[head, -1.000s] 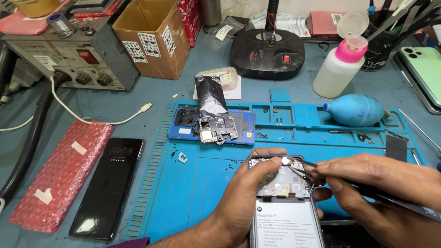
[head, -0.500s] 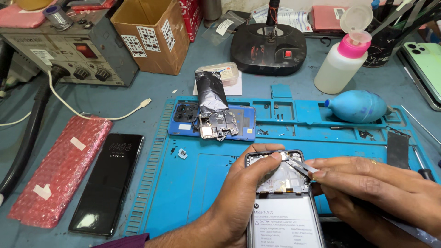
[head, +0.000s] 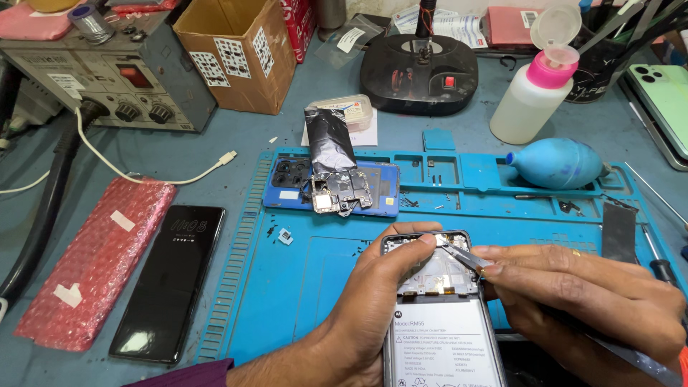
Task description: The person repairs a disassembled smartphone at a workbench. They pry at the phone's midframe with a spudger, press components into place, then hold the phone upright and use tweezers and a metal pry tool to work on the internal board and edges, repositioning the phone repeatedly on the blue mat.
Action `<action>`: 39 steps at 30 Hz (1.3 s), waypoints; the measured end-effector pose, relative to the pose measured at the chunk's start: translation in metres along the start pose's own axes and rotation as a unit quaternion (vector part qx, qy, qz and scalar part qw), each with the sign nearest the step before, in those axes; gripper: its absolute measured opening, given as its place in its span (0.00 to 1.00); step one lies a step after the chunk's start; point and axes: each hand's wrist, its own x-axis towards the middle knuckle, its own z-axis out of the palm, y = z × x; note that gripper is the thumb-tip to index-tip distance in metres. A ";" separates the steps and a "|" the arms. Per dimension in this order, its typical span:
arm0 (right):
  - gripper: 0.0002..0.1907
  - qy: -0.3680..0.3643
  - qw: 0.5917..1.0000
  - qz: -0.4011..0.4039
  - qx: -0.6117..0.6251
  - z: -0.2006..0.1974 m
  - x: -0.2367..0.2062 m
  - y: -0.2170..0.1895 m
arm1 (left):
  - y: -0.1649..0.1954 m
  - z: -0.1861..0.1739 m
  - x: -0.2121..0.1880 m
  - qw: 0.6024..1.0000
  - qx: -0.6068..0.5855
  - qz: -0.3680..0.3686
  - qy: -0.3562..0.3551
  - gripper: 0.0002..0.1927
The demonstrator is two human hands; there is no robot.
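Both hands [head: 459,301] grip opened phone [head: 438,315] (between).

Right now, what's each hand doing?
Left hand: closed around the opened phone, thumb on its top edge.
Right hand: pinching tweezers, tips inside the phone.

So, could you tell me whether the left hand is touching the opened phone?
Touching: the head view shows the left hand gripping the opened phone, thumb on its top edge.

Counting now: two hands, left hand [head: 383,301] and right hand [head: 580,294], on one opened phone [head: 441,315]. One pair of tweezers [head: 462,256], one black phone [head: 168,279], one green phone [head: 663,97], one blue blower [head: 555,163], one squeeze bottle [head: 534,93], one cardboard box [head: 240,54].
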 end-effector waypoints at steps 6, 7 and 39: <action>0.17 0.006 0.999 0.019 0.025 -0.004 -0.002 0.004 | -0.002 0.000 0.000 1.000 -0.003 0.011 -0.024 0.16; 0.16 0.024 0.999 0.026 0.019 -0.002 -0.003 0.006 | -0.002 0.000 0.000 0.999 -0.003 0.018 -0.031 0.16; 0.19 -0.008 1.000 -0.017 -0.006 0.000 0.000 0.003 | -0.004 0.001 -0.001 1.000 -0.008 -0.014 0.007 0.16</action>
